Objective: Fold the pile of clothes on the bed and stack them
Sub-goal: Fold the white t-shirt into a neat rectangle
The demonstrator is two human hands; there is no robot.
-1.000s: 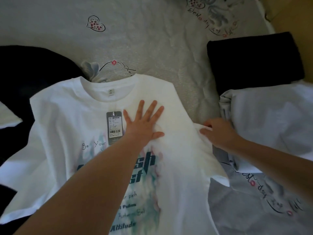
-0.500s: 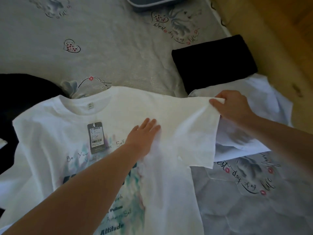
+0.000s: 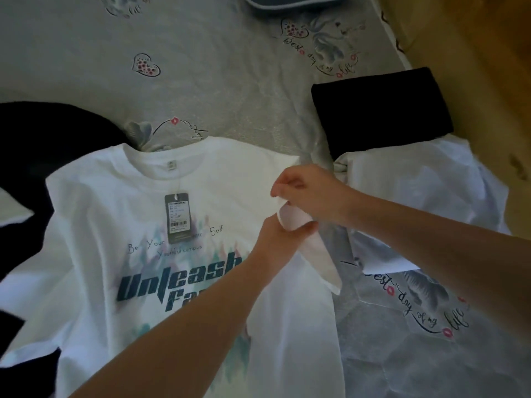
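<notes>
A white T-shirt (image 3: 94,225) with dark "Unleash" lettering and a grey hang tag (image 3: 176,217) lies face up on the bed. Its right sleeve (image 3: 319,254) is lifted and partly turned in over the chest. My right hand (image 3: 307,191) pinches the sleeve's edge from above. My left hand (image 3: 275,237) lies just below it, with the thumb hooked round the same fold of sleeve. A folded black garment (image 3: 379,110) lies at the right, and a white garment (image 3: 416,191) lies in front of it.
Dark clothing (image 3: 37,133) lies at the left, partly under the shirt. The grey bedsheet (image 3: 215,81) has heart and script prints. A grey pillow edge (image 3: 287,2) shows at the top. The bed's right edge meets a tan floor (image 3: 474,53).
My right hand has brought the sleeve from stretched out at the right inward over the shirt. My left hand has shifted right from pressing flat on the chest to holding the sleeve fold.
</notes>
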